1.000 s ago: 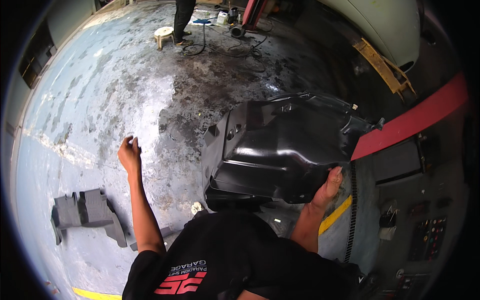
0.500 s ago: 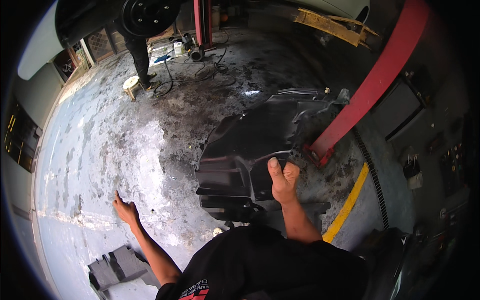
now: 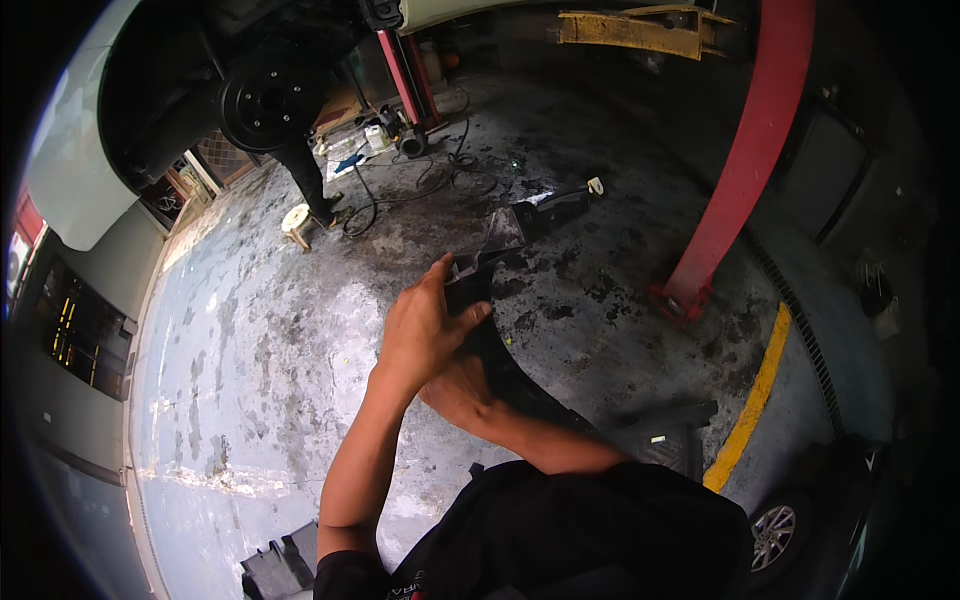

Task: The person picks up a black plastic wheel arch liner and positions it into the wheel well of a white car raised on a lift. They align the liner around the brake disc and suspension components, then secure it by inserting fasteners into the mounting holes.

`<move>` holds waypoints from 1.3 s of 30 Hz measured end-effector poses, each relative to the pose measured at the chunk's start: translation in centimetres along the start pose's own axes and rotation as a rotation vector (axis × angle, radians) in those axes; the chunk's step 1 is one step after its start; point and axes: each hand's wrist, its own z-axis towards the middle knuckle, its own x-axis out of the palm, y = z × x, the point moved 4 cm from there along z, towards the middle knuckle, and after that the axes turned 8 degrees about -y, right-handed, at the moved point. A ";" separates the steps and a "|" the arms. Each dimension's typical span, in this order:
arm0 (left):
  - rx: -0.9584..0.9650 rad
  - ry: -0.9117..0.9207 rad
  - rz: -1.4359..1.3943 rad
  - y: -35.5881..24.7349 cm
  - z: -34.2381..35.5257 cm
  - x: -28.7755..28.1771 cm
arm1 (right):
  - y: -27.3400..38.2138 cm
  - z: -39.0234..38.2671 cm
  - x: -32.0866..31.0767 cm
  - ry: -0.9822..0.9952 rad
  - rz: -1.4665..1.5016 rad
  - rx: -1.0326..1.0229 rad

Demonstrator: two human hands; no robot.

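A black plastic wheel arch liner [image 3: 492, 350] stands nearly edge-on in front of me, its far end a greyish flap [image 3: 505, 228]. My left hand [image 3: 422, 325] is closed on its near-left edge, fingers on one side and thumb on the other. Lower down, my right hand [image 3: 455, 390] comes across from the right and is curled against the liner. The left wrist partly covers its fingers. Most of the liner's broad face is turned out of view.
A raised car with a bare wheel hub [image 3: 265, 105] hangs at the far left, a person's legs [image 3: 305, 185] behind it. A stool [image 3: 295, 222], hoses [image 3: 430, 180] and a red lift post [image 3: 735, 190] stand around. Dark plastic pieces [image 3: 280, 565] lie on the floor.
The liner has turned from broad face to edge-on. My left hand has come up from the left, where it was empty, and taken hold of it. My right hand has moved left and lower.
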 end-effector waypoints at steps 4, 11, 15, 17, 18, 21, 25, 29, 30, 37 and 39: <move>0.055 -0.283 0.149 1.7 1.8 0.8 | -1.8 1.7 -0.1 0.049 0.208 0.011; 0.047 -0.558 -0.369 3.5 0.9 -7.7 | -16.5 2.3 -5.4 -0.217 0.267 0.254; 0.024 -0.754 -0.437 3.3 -0.4 -13.6 | -30.5 2.6 -4.0 -0.129 -0.053 0.386; 0.068 -0.836 -0.497 3.2 -0.7 -15.9 | -35.2 2.9 -3.3 -0.200 -0.087 0.342; 0.093 -0.874 -0.533 3.2 -0.8 -16.7 | -35.8 3.3 -4.1 -0.179 -0.173 0.350; 0.125 -0.998 -0.630 3.8 -2.2 -18.0 | -37.6 5.5 -5.8 -0.205 -0.171 0.320; 0.141 -1.075 -0.693 5.5 -2.3 -18.3 | -41.5 8.3 -7.0 -0.266 -0.179 0.277; 0.087 -1.164 -0.695 9.3 -5.3 -18.2 | -37.7 11.3 -9.3 -0.396 -0.032 0.096; 0.053 -1.215 -0.689 10.5 -5.8 -17.9 | -36.6 12.0 -10.5 -0.426 0.005 0.059; -0.304 -1.421 -0.588 20.0 -8.1 -15.1 | -23.7 16.2 -19.8 -0.495 -0.393 0.013; -0.418 -1.437 -0.699 22.7 -9.3 -13.2 | -21.4 17.4 -21.6 -0.523 -0.414 0.002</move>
